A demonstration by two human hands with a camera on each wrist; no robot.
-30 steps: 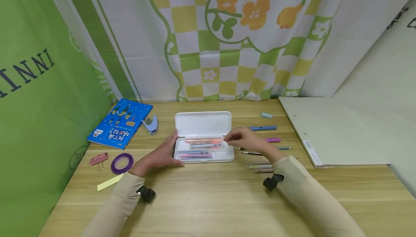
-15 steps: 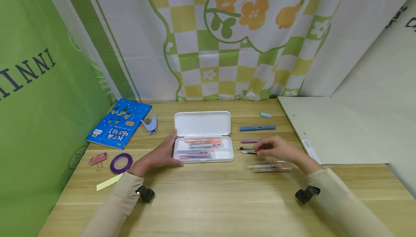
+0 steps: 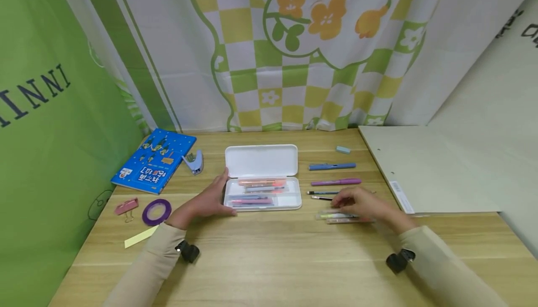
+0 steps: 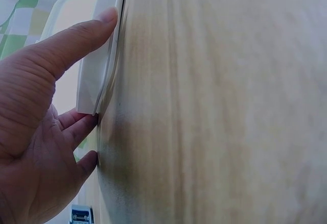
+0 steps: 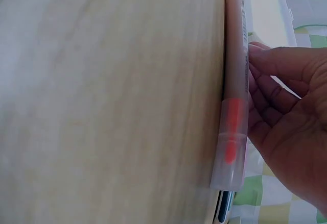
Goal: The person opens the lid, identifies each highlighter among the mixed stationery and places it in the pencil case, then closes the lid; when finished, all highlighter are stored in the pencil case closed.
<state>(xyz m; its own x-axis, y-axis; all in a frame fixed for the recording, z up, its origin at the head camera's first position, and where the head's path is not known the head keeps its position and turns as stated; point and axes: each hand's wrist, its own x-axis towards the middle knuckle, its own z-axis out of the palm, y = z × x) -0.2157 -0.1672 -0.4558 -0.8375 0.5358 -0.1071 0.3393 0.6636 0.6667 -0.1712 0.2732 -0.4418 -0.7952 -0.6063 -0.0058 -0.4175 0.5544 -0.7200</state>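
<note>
An open white pencil case [image 3: 294, 200] lies mid-table with several pens inside, its lid [image 3: 261, 160] folded back. My left hand [image 3: 208, 202] rests against the case's left end. In the left wrist view the thumb [image 4: 76, 35] lies straight along the case [image 4: 97, 81] edge. My right hand [image 3: 357, 203] hovers low over loose pens right of the case. Its fingertips [image 5: 260, 63] touch a brown pen with an orange tip [image 5: 235, 96] that lies flat on the wood. A yellow highlighter [image 3: 332, 215] lies beside it.
Further back lie a blue pen [image 3: 332, 166], a purple pen [image 3: 336, 182], thin dark pencils [image 3: 320, 193] and a small eraser [image 3: 343, 149]. At left are a blue book [image 3: 154, 160], a hole punch [image 3: 194, 161], a pink clip [image 3: 127, 205], a purple tape ring [image 3: 157, 211] and a yellow note [image 3: 142, 235]. A grey board [image 3: 428, 169] covers the right.
My right hand has left the pencil case and moved right and toward me, down onto the loose pens. The purple pen is now uncovered. The left hand has stayed put.
</note>
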